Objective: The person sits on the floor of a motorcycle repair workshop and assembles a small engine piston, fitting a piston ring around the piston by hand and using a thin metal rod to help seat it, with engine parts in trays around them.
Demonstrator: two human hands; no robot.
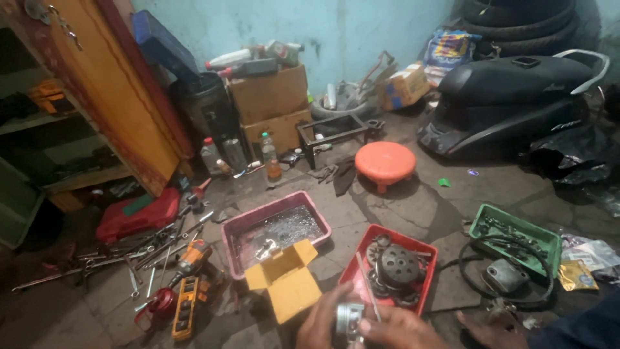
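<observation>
Where the view cuts off at the bottom edge, a small silvery cylindrical metal part (349, 319) sits between both hands, its round end turned up toward the camera; it is too blurred to tell its long axis surely. The left hand (321, 321) curls around its left side, fingers bent against it, and the right hand (395, 329) pinches it from the right, thumb on the rim. A thin metal rod (367, 276) slants up and left from the hands. Just beyond lie an open yellow cardboard box (286, 280), a red tray (420, 283) holding round dark engine parts, and a maroon tray (274, 227) of wet liquid. The surface is a stained concrete floor (413, 210), with wrenches (139, 255) scattered left, a green tray (516, 234) right, an orange stool (385, 162) and a black scooter seat (510, 97) against the pale blue wall (290, 22).
</observation>
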